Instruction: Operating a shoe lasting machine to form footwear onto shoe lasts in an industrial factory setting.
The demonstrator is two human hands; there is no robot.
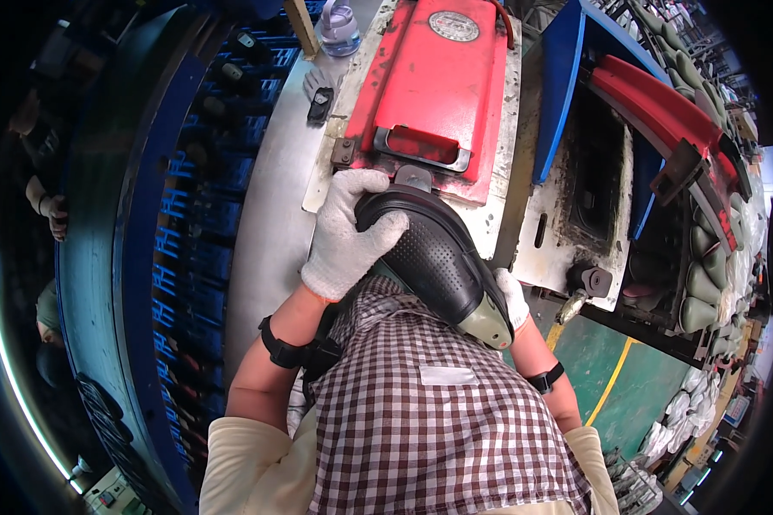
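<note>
A black shoe (429,257) with a dotted upper and a pale green end (489,323) is held against my checked apron (421,403). My left hand (352,236), in a white knit glove, is closed on its upper left side, with thumb and fingers bent round the dark rim. Along the lower right side my gloved right hand (513,299) grips the shoe near the green end; most of its fingers are hidden behind it. The shoe's far end meets a metal tab (414,178) below a red machine cover (438,86); whether they touch, I cannot tell.
On the right stands a second station with a blue guard (563,94) and a raised red arm (661,103). A conveyor (112,257) runs down the left, beside blue racks. A water bottle (339,30) and a small black device (320,105) rest on the metal table (266,189).
</note>
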